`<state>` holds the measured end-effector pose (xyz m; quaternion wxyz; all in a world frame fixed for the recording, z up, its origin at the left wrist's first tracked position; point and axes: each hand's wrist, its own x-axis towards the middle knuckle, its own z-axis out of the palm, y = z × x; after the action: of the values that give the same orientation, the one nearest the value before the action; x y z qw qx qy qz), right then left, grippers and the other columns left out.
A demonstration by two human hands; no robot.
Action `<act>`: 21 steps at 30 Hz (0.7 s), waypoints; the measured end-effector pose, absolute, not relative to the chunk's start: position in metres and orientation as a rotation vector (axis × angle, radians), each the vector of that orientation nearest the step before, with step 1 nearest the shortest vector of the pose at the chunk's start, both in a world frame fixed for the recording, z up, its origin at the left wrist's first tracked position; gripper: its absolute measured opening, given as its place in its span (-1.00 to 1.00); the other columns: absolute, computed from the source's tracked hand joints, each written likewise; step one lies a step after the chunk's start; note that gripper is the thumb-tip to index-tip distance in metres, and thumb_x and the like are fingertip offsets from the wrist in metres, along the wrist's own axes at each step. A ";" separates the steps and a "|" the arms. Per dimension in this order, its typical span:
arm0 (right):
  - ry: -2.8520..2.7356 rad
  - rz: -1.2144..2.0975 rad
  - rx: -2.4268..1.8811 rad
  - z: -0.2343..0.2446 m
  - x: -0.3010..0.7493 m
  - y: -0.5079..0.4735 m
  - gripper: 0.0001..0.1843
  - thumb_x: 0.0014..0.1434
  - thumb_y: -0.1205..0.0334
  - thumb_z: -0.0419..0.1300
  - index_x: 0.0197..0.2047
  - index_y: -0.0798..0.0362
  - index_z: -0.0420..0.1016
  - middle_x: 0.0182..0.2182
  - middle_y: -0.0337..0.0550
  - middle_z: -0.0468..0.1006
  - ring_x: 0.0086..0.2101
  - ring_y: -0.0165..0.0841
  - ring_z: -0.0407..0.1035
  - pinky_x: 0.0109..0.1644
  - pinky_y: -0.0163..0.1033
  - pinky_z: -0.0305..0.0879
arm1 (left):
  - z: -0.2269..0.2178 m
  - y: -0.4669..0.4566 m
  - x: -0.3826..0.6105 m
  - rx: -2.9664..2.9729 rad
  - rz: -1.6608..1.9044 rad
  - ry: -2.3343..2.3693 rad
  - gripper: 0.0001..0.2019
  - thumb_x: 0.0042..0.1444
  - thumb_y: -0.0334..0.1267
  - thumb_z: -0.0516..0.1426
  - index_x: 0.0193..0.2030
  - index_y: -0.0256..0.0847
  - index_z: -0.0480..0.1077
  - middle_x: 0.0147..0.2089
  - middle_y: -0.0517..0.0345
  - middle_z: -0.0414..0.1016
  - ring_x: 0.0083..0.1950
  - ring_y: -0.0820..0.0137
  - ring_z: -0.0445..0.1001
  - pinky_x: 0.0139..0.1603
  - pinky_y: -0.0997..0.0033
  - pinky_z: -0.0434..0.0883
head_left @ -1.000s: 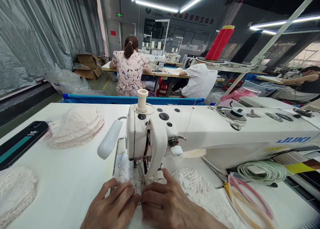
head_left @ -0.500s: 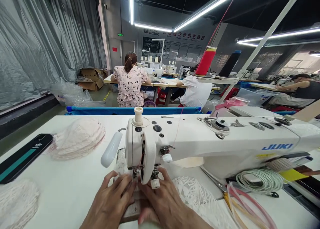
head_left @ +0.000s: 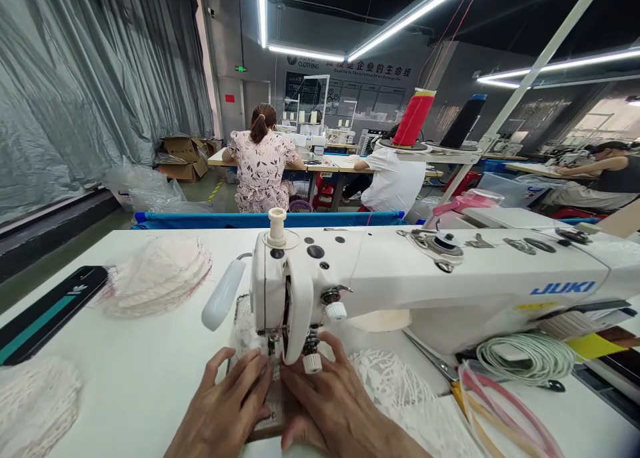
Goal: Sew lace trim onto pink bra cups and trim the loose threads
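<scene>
A white sewing machine [head_left: 390, 271] stands before me, its presser foot [head_left: 271, 345] low over a sheer white lace piece [head_left: 245, 330]. Left of the foot, my left hand [head_left: 227, 398] lies open, fingers forward and fingertips on the lace. My right hand [head_left: 333, 401] rests open on the other side, fingers spread beside the needle area and partly behind a white knob [head_left: 313, 363]. Its thumb is bent under near the table edge. My hands and the machine head hide most of the lace under the foot. More white lace [head_left: 395, 385] spreads to the right of my right hand.
Stacked pale lace cups [head_left: 160, 275], another lace pile [head_left: 37, 398] and a black-teal phone-like case [head_left: 53, 315] lie left. Scissors [head_left: 433, 358], coiled pale cord [head_left: 525, 359] and pink-orange strips [head_left: 505, 411] lie right. A red thread cone [head_left: 414, 119] stands above. Other people sit at machines beyond.
Both hands have shifted only slightly and stay on the lace beside the presser foot. The view has moved a little, so the machine's right end sits further right.
</scene>
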<state>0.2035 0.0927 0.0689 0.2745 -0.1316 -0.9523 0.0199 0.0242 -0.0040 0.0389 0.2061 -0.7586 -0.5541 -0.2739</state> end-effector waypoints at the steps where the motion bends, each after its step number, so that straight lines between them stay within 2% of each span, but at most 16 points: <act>1: -2.573 0.065 -0.359 0.070 0.204 0.093 -0.34 0.13 -0.34 -0.12 -0.10 0.05 0.42 -0.51 -0.19 0.51 -0.34 -0.29 0.39 0.17 -0.01 -0.08 | 0.041 -0.005 0.025 -2.112 -0.764 -1.525 -0.71 0.33 -0.20 -0.08 -0.07 -0.23 0.42 -0.16 0.09 0.56 -0.11 0.34 0.46 0.05 0.19 0.13; 6: -2.556 0.113 -0.339 0.071 0.204 0.094 -0.37 0.15 -0.32 -0.11 -0.11 0.06 0.41 -0.49 -0.20 0.51 -0.31 -0.30 0.39 0.15 -0.03 -0.08 | 0.046 -0.005 0.026 -2.064 -0.811 -1.445 -0.66 0.36 -0.23 -0.13 -0.17 -0.23 0.45 -0.26 0.14 0.57 -0.18 0.41 0.46 -0.04 0.24 0.14; 11: -2.545 0.026 -0.384 0.065 0.204 0.095 -0.44 0.17 -0.29 -0.05 -0.15 0.04 0.41 -0.42 -0.18 0.52 -0.30 -0.30 0.38 0.15 0.01 -0.10 | 0.042 -0.002 0.024 -2.050 -0.799 -1.508 -0.66 0.35 -0.17 -0.13 -0.15 -0.19 0.44 -0.24 0.16 0.57 -0.19 0.40 0.46 -0.02 0.22 0.13; 16: -2.509 -0.041 -0.388 0.060 0.203 0.097 -0.56 0.22 -0.16 0.02 -0.15 0.05 0.40 -0.33 -0.13 0.53 -0.17 -0.24 0.36 0.15 0.02 -0.09 | 0.044 0.000 0.024 -2.037 -0.768 -1.544 -0.63 0.35 -0.13 -0.16 -0.11 -0.17 0.43 -0.21 0.14 0.58 -0.12 0.38 0.45 0.05 0.22 0.10; 21: -2.462 -0.002 -0.375 0.059 0.202 0.098 -0.51 0.22 -0.19 -0.02 -0.11 0.05 0.39 -0.32 -0.10 0.55 -0.14 -0.22 0.35 0.14 0.03 -0.08 | 0.048 0.000 0.017 -1.992 -0.797 -1.448 -0.62 0.36 -0.17 -0.19 -0.10 -0.20 0.42 -0.21 0.08 0.59 -0.11 0.41 0.44 0.06 0.24 0.10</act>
<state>0.2017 0.0980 0.0585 0.3199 -0.1426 -0.9367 -0.0009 0.0170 0.0001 0.0482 0.2732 -0.7403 -0.5382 -0.2962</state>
